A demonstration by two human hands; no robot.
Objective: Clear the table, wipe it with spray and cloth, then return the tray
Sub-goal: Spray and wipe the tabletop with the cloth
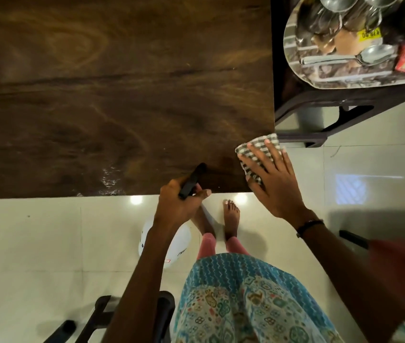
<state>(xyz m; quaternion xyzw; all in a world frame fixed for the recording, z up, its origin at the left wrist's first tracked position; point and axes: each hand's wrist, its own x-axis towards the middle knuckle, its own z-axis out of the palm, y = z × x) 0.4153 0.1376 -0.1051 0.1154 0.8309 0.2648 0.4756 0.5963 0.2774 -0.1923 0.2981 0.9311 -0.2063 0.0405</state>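
Note:
My right hand (275, 179) lies flat with fingers spread on a grey-and-white checked cloth (258, 144), pressing it onto the near right corner of the dark wooden table (97, 95). My left hand (179, 204) grips a spray bottle (171, 243) just off the table's front edge. Its black trigger head points up over the table and its white body hangs below my hand. An oval steel tray (286, 45) at the upper right carries steel cups, a spoon (360, 56) and red packets.
The tray rests on a dark plastic stool (320, 100) right of the table. A wet sheen (110, 179) marks the table near its front edge. A black chair frame (102, 315) stands on the pale tiled floor at the lower left, beside my bare feet.

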